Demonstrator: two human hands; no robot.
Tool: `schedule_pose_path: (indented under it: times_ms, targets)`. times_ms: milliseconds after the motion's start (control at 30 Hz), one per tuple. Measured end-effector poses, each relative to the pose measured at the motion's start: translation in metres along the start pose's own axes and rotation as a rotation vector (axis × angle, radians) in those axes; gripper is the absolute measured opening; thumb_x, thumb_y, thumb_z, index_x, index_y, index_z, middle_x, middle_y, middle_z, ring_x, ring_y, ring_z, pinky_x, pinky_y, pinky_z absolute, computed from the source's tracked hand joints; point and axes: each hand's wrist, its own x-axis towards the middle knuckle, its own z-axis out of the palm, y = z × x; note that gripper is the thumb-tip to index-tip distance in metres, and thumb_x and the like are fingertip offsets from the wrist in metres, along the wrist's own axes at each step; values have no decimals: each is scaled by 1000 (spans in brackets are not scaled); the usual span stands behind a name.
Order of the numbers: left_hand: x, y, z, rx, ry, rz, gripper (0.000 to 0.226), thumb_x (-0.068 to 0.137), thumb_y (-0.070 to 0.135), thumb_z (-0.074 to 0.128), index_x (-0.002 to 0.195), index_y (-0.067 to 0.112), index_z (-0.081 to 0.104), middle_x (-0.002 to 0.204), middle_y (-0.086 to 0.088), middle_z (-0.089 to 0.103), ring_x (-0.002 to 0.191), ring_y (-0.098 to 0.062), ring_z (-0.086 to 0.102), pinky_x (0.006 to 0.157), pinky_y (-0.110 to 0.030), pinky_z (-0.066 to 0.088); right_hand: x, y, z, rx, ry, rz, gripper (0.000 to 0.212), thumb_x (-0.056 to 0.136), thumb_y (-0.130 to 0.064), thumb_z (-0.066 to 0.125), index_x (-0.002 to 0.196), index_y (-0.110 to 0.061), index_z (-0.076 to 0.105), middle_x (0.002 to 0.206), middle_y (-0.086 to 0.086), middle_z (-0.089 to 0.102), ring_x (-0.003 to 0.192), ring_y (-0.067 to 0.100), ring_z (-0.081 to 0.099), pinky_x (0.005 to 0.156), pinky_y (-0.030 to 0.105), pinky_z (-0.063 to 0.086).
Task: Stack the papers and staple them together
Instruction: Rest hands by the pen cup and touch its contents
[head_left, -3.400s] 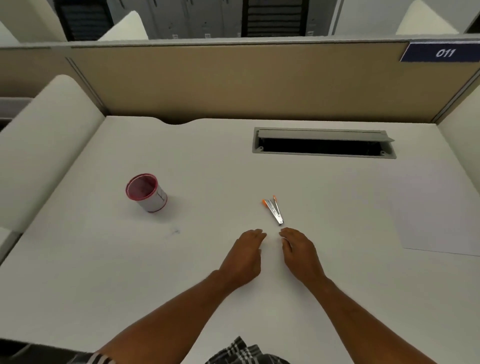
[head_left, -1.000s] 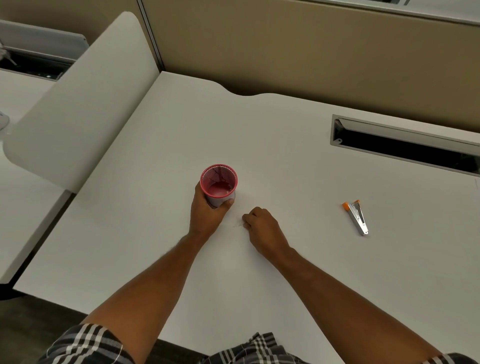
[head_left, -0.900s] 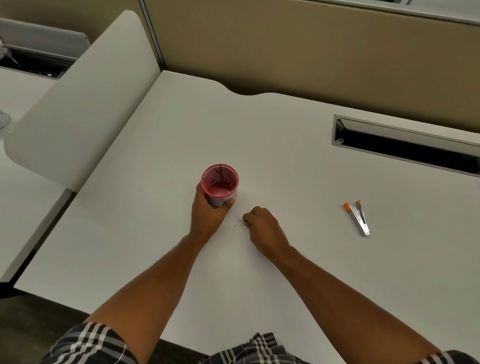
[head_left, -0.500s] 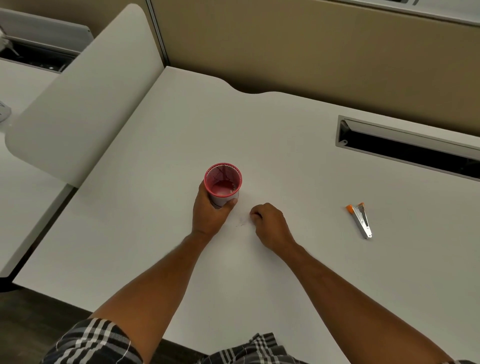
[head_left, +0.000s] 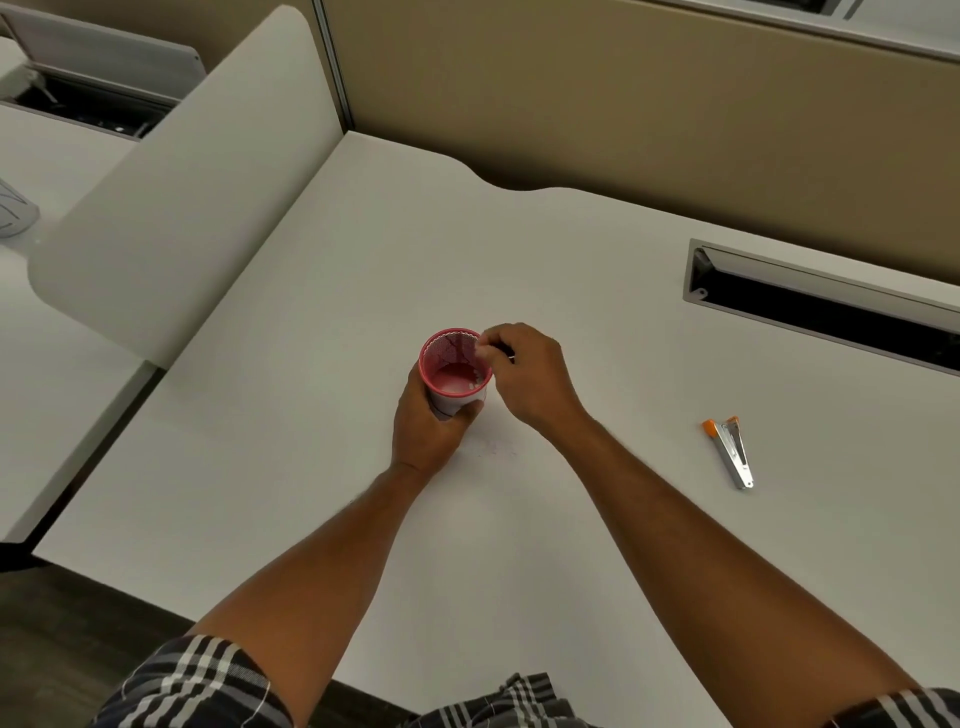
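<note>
Left hand (head_left: 428, 423) grips red cup (head_left: 455, 370) mid-table; right hand (head_left: 530, 376) pinches at its rim (item unclear). Stapler (head_left: 732, 452) lies well apart.

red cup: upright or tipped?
Upright. The red cup stands on the desk, rim facing up; the left hand grips its side.

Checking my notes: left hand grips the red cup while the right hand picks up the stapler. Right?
Not quite. In the head view the left hand does grip the cup, but the right hand is at the cup's rim; the stapler lies untouched on the desk.
</note>
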Motion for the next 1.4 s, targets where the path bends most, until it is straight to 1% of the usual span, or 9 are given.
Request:
schedule_pose_path:
  times_ms: [167, 400, 567, 633, 700, 800, 933, 1267, 1400]
  targets:
    - [0, 0, 0, 1, -8, 10, 79, 74, 36, 85, 131, 59, 37, 126, 35, 53, 116, 10, 54, 92, -6, 44, 13, -2, 7, -304, -147, -95, 23, 94, -8, 52, 104, -13, 72, 103, 6, 71, 95, 22, 64, 86, 34, 52]
    - [2, 0, -1, -21, -48, 9, 78, 73, 38, 84, 133, 57, 38, 127, 40, 53, 119, 8, 54, 92, -7, 44, 3, 5, -4, -79, -1, -22, 16, 90, -8, 59, 94, -15, 72, 93, -3, 73, 84, 9, 62, 76, 17, 46]
    - [-1, -3, -10, -52, -131, 65, 77, 79, 15, 78, 143, 35, 40, 140, 22, 52, 131, -4, 50, 105, -16, 42, -25, 39, -8, -95, 61, 102, 17, 91, -8, 60, 100, -12, 74, 103, 1, 74, 96, 15, 66, 90, 26, 50]
    - [-9, -8, -15, 38, -144, 108, 77, 80, 1, 66, 145, 32, 37, 141, 24, 48, 132, -1, 46, 108, -16, 37, -37, 57, -3, -231, -33, 141, 21, 92, -9, 58, 108, -10, 72, 112, 7, 71, 106, 22, 64, 95, 30, 48]
    - [-21, -16, -18, 209, -115, 66, 70, 82, 0, 59, 146, 19, 38, 144, 9, 48, 134, -10, 45, 113, -21, 32, -48, 72, 5, -377, -152, 136, 25, 94, -10, 54, 113, -7, 70, 115, 12, 67, 110, 29, 60, 92, 31, 46]
    - [-40, -25, -19, 533, -94, 21, 57, 95, 11, 54, 147, -3, 37, 155, -18, 39, 145, -31, 33, 121, -34, 20, -65, 84, 20, -506, -232, 40, 17, 92, -12, 52, 94, 0, 64, 104, 13, 55, 99, 31, 54, 72, 27, 39]
    - [-51, -24, -19, 833, -154, 108, 55, 100, 28, 37, 144, -5, 43, 156, -24, 36, 148, -38, 28, 121, -48, 20, -76, 85, 36, -536, -205, -79, 21, 94, -23, 56, 101, -3, 60, 113, 10, 52, 104, 25, 48, 81, 26, 42]
    - [-54, -19, -18, 980, -230, 74, 62, 101, 36, 29, 150, -2, 34, 160, -22, 27, 151, -35, 20, 124, -49, 15, -86, 81, 40, -538, -210, -337, 20, 92, -3, 54, 106, -3, 68, 106, 10, 66, 102, 25, 56, 84, 34, 50]
    - [-54, -19, -18, 989, -230, 75, 61, 101, 35, 30, 150, -2, 34, 160, -22, 27, 151, -35, 19, 124, -48, 15, -79, 86, 23, -423, -174, -216, 30, 85, 6, 55, 108, -5, 71, 109, 9, 71, 104, 27, 62, 90, 32, 48]
